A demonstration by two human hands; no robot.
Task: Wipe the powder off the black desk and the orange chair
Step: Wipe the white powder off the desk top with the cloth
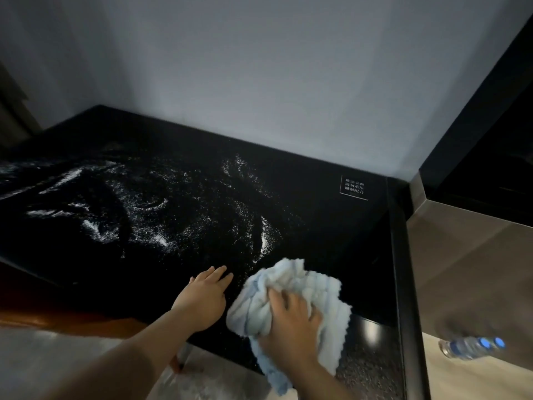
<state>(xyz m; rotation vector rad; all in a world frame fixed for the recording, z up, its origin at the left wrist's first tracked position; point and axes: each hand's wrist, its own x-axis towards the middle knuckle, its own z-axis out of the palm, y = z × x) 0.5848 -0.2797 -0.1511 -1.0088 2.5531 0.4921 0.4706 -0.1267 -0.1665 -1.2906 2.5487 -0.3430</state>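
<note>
White powder [150,209] lies in streaks and specks across the black desk [331,232], thickest at the left and middle. My right hand [291,321] grips a bunched light-blue cloth [311,287] at the desk's near edge, part of it hanging over the front. My left hand [203,295] rests flat on the desk beside the cloth, fingers straight. A strip of the orange chair [72,321] shows below the desk's front left edge.
A grey wall backs the desk. A small white printed label [354,187] sits at the desk's far right corner. A dark post [403,269] and a grey cabinet [467,269] stand to the right. Blurred plastic water bottles [473,346] lie at the lower right.
</note>
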